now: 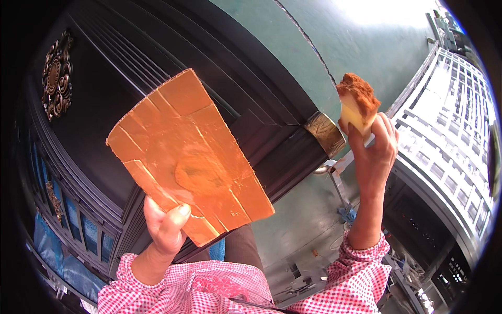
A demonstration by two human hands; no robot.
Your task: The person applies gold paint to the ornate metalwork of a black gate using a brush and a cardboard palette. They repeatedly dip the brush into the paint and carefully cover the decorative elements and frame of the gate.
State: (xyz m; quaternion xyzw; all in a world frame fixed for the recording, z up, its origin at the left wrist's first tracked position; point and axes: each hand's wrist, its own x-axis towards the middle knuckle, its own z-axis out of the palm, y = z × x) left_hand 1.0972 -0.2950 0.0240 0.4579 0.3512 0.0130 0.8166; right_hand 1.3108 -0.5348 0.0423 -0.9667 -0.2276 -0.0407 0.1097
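Observation:
My left hand (166, 226) grips the lower left edge of a flat, copper-coloured piece of cardboard (214, 152), thumb on top. Creases run across the board, and a darker smeared patch marks its middle. Off to the right, my right hand (374, 144) is raised and closed around a sponge (358, 104). Pale yellow at its lower part, the sponge is coated in rusty orange at the upper end. It is apart from the board. Beneath the board lies a large dark panelled door (104, 63), with an ornate bronze-toned ornament (56, 76) and a gold-patterned corner piece (325, 134).
A white slatted metal rack (444, 125) stands on the right. Below it are a dark recess and cluttered odds and ends (413, 282). The green floor (361, 31) has a dark crack-like line. Blue plastic wrapping (63, 261) shows among frames at the lower left.

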